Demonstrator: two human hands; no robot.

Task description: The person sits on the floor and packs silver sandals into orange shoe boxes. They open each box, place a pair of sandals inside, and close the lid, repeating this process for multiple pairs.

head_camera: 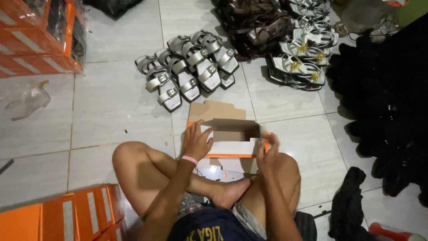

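Box being held at both ends

Hands are gripping an open shoebox (232, 138) on the tiled floor (111, 116), directly ahead of the person's crossed legs. The left hand (197, 142) is closing on the box's left end: its fingers (205, 129) are curling over the top edge and into the opening, and the thumb is lying against the outer wall. A pink wristband (189, 159) is sitting just behind that hand. The right hand (268, 154) is closing on the right end, its fingers (273, 139) bending over the corner of the rim. Both hands are partly closed, each holding cardboard only.

The box is lying between the two sets of fingers, white outside with orange edging and brown inside. Its flap (216, 110) is standing open on the far side of the fingers. The interior is in shadow; its contents cannot be told.

Beyond the fingertips, silver buckled sandals (187, 71) are lying in a row. Further right, sandals with gold ornaments (301, 62) are stacked. Orange boxes (76, 214) are standing left of the left elbow.
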